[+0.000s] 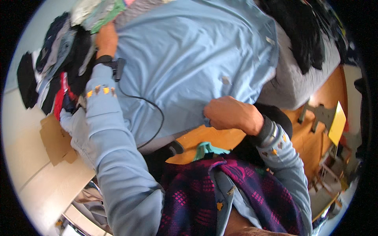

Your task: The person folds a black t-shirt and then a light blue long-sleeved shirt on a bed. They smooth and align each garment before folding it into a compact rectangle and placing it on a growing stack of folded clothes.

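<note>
A large light blue cloth (183, 65), creased into long folds, is spread in front of me. My right hand (230, 113) is closed in a fist around its near edge. At the upper left my left hand (107, 37) reaches beside the blue cloth to a green cloth (110, 17). Its fingers are hidden there, so its grip cannot be made out. A black device (118, 69) sits at my left wrist, and its black cable (158, 107) hangs across the blue cloth.
Piled clothes (59, 59) lie at the left, with a flattened cardboard piece (57, 140) below them. Black garments (304, 32) drape over a grey padded surface (298, 85) at the upper right. A yellow-topped folding stand (336, 124) is on the wooden floor (307, 141).
</note>
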`<act>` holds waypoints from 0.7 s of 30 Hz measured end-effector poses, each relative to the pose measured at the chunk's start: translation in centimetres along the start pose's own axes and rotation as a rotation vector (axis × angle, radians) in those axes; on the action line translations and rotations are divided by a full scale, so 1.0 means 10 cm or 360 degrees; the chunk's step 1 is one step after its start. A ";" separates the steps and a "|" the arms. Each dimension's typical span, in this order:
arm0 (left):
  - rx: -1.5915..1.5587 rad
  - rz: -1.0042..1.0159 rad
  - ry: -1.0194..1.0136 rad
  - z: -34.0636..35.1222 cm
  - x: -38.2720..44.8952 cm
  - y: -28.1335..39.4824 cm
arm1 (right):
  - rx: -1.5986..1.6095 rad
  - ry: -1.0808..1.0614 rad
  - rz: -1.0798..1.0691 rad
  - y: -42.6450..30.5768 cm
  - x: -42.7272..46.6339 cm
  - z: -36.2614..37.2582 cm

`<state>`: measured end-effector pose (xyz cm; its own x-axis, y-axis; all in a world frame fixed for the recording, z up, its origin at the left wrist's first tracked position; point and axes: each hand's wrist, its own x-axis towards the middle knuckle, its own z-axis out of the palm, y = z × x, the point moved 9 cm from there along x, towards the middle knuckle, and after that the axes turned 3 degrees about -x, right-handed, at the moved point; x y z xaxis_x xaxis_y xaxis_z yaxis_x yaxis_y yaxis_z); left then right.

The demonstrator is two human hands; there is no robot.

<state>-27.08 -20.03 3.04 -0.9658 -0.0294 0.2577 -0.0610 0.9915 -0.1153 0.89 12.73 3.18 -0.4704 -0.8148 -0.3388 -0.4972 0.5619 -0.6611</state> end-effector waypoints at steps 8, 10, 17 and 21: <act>0.0098 0.0065 -0.0323 0.42 0.08 -0.09 | -0.0092 -0.0097 0.0008 0.09 -0.10 0.23; 0.0077 0.0169 -0.0329 0.40 0.06 -0.03 | -0.0115 -0.0011 -0.0030 0.08 -0.10 0.23; -0.0826 0.0436 -0.0477 -0.57 -0.50 0.24 | -0.0256 -0.0204 0.0039 0.20 -0.12 0.39; -0.0932 0.0382 -0.1062 -1.38 -1.50 0.21 | -0.0319 0.0115 -0.0051 0.10 -0.24 0.18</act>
<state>-9.24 -15.77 12.15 -0.8924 0.2987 -0.3382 0.1216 0.8811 0.4571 2.83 15.01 2.17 -0.4992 -0.8246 -0.2662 -0.6443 0.5587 -0.5222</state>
